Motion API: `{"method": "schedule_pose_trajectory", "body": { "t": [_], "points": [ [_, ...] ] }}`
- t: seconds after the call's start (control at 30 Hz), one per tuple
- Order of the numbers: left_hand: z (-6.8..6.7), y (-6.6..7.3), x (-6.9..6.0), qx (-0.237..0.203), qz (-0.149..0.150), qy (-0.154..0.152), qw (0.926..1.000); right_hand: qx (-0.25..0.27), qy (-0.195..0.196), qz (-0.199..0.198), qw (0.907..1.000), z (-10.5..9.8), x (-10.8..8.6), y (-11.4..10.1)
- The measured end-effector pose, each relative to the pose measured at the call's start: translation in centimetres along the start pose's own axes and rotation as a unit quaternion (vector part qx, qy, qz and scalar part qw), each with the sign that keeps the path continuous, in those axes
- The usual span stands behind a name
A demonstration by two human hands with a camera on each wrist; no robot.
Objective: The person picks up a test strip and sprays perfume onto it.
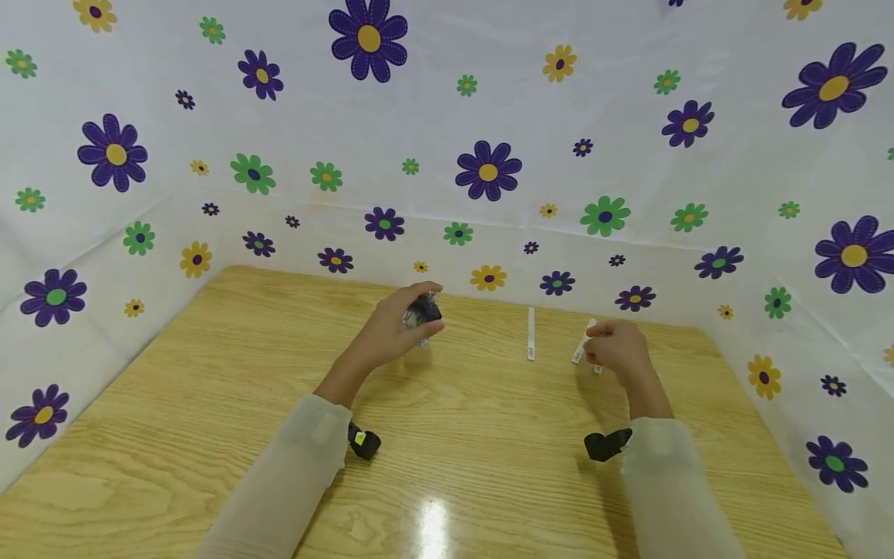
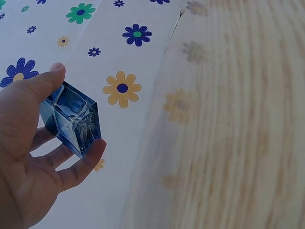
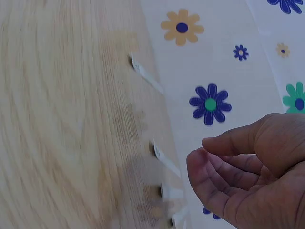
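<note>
My left hand [image 1: 386, 334] holds a faceted glass perfume bottle [image 2: 74, 114] above the table, thumb on one side and fingertips on the other. The glass looks blue in the left wrist view. A dark cap-like part [image 1: 433, 311] faces right in the head view. My right hand [image 1: 619, 347] hovers over several narrow white paper strips at the back right. Its thumb and forefinger tips come close together, with nothing visible between them. One strip [image 1: 531, 334] lies to the left, another [image 1: 578, 351] beside the fingertips. The hand partly hides a further strip [image 1: 597, 369].
The wooden table [image 1: 475, 435] meets a white flowered cloth [image 1: 433, 132] behind and at both sides. Each wrist wears a small black camera, the left one [image 1: 365, 444] and the right one [image 1: 606, 445]. In the right wrist view, strip ends [image 3: 135, 62] curl up slightly.
</note>
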State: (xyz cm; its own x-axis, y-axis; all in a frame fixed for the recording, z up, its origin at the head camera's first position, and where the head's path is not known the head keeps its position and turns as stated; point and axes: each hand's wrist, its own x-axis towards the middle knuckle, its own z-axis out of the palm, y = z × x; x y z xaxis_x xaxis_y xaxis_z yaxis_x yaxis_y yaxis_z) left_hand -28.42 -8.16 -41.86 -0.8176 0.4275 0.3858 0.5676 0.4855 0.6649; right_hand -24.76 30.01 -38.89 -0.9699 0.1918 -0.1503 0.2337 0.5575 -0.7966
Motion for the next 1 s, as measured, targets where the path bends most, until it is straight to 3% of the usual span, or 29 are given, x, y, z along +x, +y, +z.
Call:
{"method": "schedule_pose_trajectory", "body": {
  "t": [0.37, 0.77, 1.0],
  "points": [
    [-0.1, 0.1, -0.1, 0.001, -0.003, 0.004, 1.0000, -0.043, -0.001, 0.009, 0.9990, -3.6, -0.2, 2.9],
    [-0.2, 0.0, -0.2, -0.004, -0.011, 0.005, 0.9999, -0.091, -0.060, -0.021, 0.9938, -7.4, -0.2, 5.6],
    [-0.3, -0.1, -0.1, -0.007, -0.008, 0.004, 0.9999, -0.108, -0.088, -0.009, 0.9902, -9.0, -0.5, 6.3]
  ]
}}
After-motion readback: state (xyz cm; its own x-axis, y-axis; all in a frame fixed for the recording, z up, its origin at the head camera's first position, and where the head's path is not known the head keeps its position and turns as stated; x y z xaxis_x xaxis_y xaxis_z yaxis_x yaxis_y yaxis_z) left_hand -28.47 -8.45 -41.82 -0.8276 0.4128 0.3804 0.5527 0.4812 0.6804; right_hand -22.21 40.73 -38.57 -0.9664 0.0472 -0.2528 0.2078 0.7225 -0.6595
